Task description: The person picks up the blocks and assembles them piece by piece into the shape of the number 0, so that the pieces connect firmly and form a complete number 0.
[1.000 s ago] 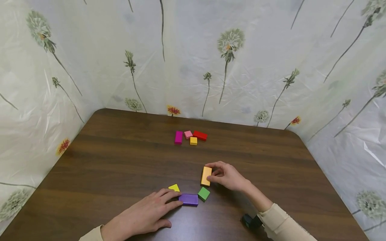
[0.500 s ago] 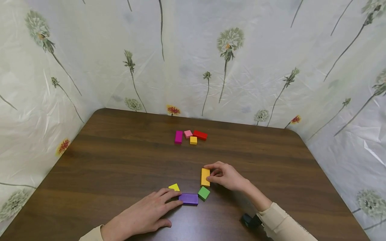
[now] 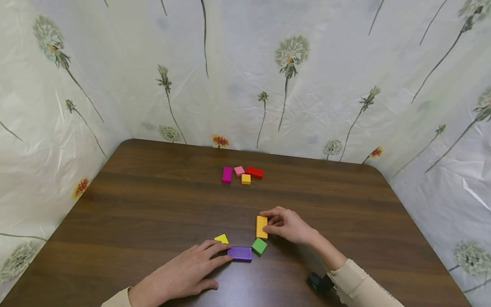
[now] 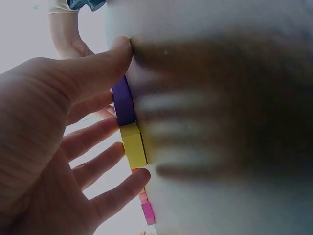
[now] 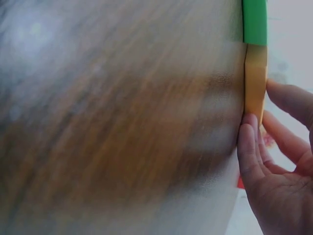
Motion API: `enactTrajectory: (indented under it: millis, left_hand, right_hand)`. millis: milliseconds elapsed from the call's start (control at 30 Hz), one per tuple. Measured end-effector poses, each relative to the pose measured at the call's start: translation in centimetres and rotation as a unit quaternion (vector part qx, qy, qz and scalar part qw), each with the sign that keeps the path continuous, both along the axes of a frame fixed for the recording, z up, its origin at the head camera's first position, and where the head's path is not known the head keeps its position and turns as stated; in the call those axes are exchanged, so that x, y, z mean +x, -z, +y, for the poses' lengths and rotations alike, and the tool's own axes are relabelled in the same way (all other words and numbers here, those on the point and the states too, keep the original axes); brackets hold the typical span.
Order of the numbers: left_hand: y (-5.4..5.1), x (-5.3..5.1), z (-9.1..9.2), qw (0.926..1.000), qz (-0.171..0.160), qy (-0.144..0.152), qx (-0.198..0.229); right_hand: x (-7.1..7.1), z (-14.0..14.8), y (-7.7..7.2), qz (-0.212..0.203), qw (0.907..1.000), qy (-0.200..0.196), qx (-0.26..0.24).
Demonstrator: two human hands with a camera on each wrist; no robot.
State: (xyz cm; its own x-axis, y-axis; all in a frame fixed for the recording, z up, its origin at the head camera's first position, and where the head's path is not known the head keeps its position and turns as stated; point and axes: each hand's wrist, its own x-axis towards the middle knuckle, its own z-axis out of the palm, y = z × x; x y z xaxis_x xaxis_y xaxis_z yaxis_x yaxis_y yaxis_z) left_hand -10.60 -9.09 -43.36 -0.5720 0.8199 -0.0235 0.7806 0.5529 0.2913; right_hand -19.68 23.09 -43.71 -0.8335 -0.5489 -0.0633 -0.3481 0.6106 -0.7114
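Note:
In the head view my right hand pinches a long orange block, thumb on its right side and a finger at its far end. The block stretches away from me, its near end by a green block. The right wrist view has the orange block end to end with the green block. My left hand rests on the table with loosely spread fingers; fingertips touch the purple block and reach the yellow block, which it partly covers. The purple block's right end lies against the green one.
Farther back on the brown table lie a magenta block, a pink block, a red block and a small orange-yellow block. A flower-patterned sheet hangs behind and beside the table.
The orange block has straightened from a slight tilt and shifted slightly towards me, against the green block. The right hand moved a little with it; the left hand has stayed in place.

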Motion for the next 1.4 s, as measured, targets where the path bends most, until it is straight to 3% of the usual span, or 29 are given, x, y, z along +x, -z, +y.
enactTrajectory:
  millis: [400, 567, 700, 800, 867, 933, 1067, 1233, 1400]
  left_hand:
    - [0.1, 0.0, 0.0, 1.0, 0.004, 0.002, 0.002]
    - [0.2, 0.0, -0.1, 0.9996, 0.024, 0.008, 0.013]
    - [0.2, 0.0, 0.0, 0.9991, 0.036, 0.013, 0.016]
    - [0.2, 0.1, -0.1, 0.9988, 0.043, 0.014, 0.018]
    - [0.3, 0.1, -0.1, 0.9983, 0.051, 0.016, 0.022]
    - [0.3, 0.2, -0.1, 0.9978, 0.058, 0.018, 0.026]
    - [0.3, 0.1, -0.2, 0.9978, 0.059, 0.017, 0.026]
    - [0.3, 0.0, -0.2, 0.9984, 0.051, 0.015, 0.019]
    - [0.3, 0.1, -0.2, 0.998, 0.054, 0.022, 0.024]
  right_hand:
    - [0.1, 0.1, -0.2, 0.003, 1.0, 0.004, -0.008]
    - [0.6, 0.2, -1.1, 0.069, 0.9973, 0.026, 0.006]
    - [2.5, -0.5, -1.9, 0.172, 0.9838, 0.011, 0.049]
    - [5.0, -1.6, -2.2, 0.243, 0.964, -0.017, 0.106]
    - [6.8, -2.3, -2.3, 0.265, 0.9525, -0.035, 0.147]
    - [8.3, -3.0, -2.3, 0.265, 0.9466, -0.053, 0.176]
    - [10.4, -4.0, -2.4, 0.225, 0.9475, -0.081, 0.212]
    - [11.2, -4.6, -2.4, 0.183, 0.9483, -0.1, 0.24]
    - [11.3, -4.6, -2.3, 0.175, 0.9468, -0.103, 0.249]
